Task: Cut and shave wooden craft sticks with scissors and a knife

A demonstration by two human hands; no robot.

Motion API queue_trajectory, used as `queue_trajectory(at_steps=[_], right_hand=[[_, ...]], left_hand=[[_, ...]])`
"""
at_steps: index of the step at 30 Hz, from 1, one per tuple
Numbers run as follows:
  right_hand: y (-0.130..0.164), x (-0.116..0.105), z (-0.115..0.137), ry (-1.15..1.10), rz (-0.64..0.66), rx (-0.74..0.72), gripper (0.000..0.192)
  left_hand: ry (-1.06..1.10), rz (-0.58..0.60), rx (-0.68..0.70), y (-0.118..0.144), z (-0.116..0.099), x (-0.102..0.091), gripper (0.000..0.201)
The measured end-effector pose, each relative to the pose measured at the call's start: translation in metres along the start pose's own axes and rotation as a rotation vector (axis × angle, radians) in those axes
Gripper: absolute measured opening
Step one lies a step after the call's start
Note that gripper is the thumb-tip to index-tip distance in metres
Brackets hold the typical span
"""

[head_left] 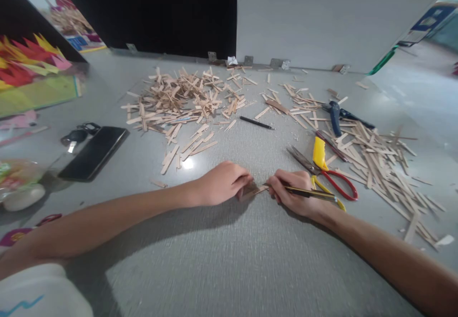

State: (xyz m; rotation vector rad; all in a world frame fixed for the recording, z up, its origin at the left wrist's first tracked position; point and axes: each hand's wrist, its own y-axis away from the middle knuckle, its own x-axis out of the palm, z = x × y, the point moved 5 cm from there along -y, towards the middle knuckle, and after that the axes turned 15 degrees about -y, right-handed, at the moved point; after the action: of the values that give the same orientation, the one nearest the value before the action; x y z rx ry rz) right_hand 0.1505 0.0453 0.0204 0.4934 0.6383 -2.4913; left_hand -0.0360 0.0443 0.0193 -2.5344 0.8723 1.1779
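Grey table (229, 259) strewn with sticks (182, 100)

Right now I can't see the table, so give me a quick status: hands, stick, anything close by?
Left hand pins wooden stick flat. Right hand holds pencil at the stick. Scissors beside right hand.

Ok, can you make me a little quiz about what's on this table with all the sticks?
1. True or false: the right hand holds a pencil.
2. Which lies nearest the right hand: A) the black phone, B) the red-handled scissors, C) the black pen?
3. What does the left hand pin to the grey table?

Key
1. True; its tip meets the small wooden stick.
2. B.
3. The small wooden stick, one like those in the big stick pile behind.
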Motion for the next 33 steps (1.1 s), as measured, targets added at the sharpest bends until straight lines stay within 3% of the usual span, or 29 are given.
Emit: queue_trajectory(at_steps=[2,5,8,10,15,21,30,33], right_hand=[[-0.001,0.000,0.001,-0.004,0.021,-0.016,0.047],[0.000,-0.001,0.002,-0.052,0.069,-0.054,0.046],[0.002,-0.001,0.005,-0.122,0.137,-0.151,0.045],[0.002,0.000,0.007,-0.118,0.159,-0.203,0.042],[-0.004,0.004,0.005,-0.049,0.151,-0.129,0.033],[-0.007,0.005,0.002,-0.074,0.185,-0.021,0.036],[-0.005,0.007,0.001,-0.055,0.212,-0.082,0.039],[-0.004,0.007,-0.002,-0.031,0.229,-0.093,0.042]], left_hand=[[0.040,0.074,0.017,0.001,-0.003,0.001,0.035],[-0.068,0.073,0.054,-0.002,-0.002,-0.003,0.008],[-0.251,0.040,0.128,-0.005,0.002,-0.001,0.056],[-0.334,0.042,0.154,-0.006,0.006,0.005,0.066],[-0.378,0.057,0.167,-0.004,0.009,0.018,0.068],[-0.372,0.085,0.139,-0.006,0.010,0.019,0.072],[-0.355,0.054,0.151,-0.006,0.011,0.019,0.071],[-0.376,0.070,0.167,-0.005,0.009,0.020,0.062]])
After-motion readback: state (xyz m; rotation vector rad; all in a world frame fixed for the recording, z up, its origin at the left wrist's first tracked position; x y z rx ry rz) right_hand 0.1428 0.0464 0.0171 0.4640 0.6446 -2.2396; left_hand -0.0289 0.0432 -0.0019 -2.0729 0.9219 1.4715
